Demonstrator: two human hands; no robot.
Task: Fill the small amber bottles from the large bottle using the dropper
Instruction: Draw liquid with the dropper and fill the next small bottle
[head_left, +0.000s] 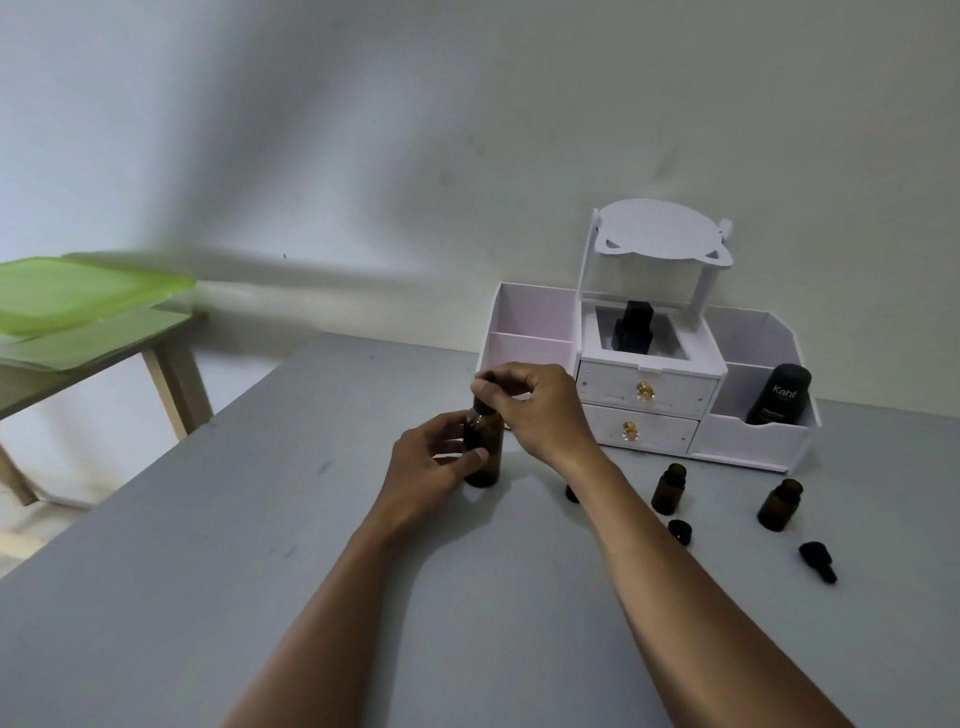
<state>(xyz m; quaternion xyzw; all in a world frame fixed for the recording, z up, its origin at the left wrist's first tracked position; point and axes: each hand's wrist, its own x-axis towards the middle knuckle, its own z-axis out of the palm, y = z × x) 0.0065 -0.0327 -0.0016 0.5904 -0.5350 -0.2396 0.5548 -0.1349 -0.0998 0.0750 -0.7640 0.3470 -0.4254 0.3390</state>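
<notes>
Left hand (436, 462): fingers and thumb curled round the body of the large amber bottle (483, 460) in a close grip, holding it on the table (208, 571). Forearm enters from lower centre, wrist straight.

Right hand (535, 408): thumb and fingertips pinch the black dropper (485, 392) at the bottle's neck. Wrist arched above the bottle, forearm reaching in from lower right.

Bottle upright, long axis vertical, mouth up, near the left front corner of the white drawer organiser (649, 387). Dropper in line with it; seated or slightly lifted, I cannot tell.

To the right, well apart: small amber bottle (669, 488) and second small amber bottle (779, 505), both upright and uncapped. A loose black cap (680, 531) and a black dropper cap (818, 560) lie near them.
</notes>
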